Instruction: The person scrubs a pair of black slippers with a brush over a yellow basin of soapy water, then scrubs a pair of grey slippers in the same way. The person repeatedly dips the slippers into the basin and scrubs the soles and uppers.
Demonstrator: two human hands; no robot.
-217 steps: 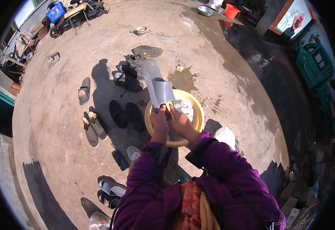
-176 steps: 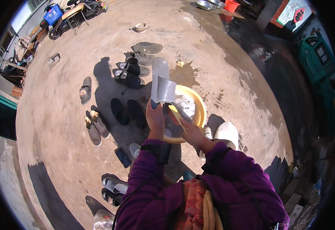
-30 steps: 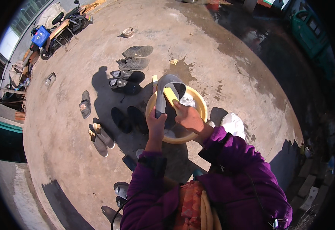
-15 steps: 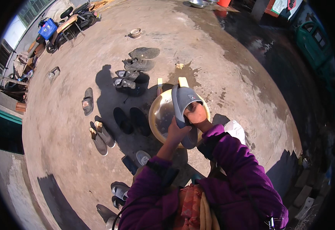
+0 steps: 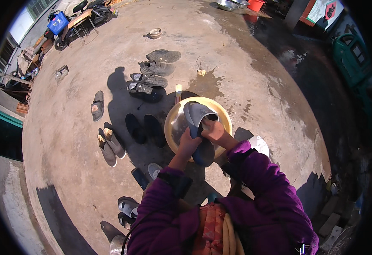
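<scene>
A grey slipper (image 5: 196, 112) with a dark sole is tilted over a round cream basin (image 5: 223, 111). My left hand (image 5: 189, 141) is closed round the slipper's side, near its middle. At the slipper's opening is my right hand (image 5: 215, 131), fingers curled in against the inside of the upper. Something pale shows by those fingers, too small to make out. Dark water lies in the basin, partly covered by the slipper and my hands. A brush (image 5: 178, 92) with a pale handle end stands at the basin's far left rim.
Left of the basin are dark slippers (image 5: 154, 129), grey slip-on shoes (image 5: 113, 144) and a single slipper (image 5: 97, 106). Several worn shoes (image 5: 154, 80) lie farther off. Metal bowls (image 5: 227, 5) and a red bucket (image 5: 256, 4) stand at the far edge. A scooter (image 5: 96, 15) is parked far left.
The slipper has come down lower and nearer me, uncovering the basin's far rim. My right hand has drawn partly out of its opening. A yellowish piece beyond the slipper no longer shows.
</scene>
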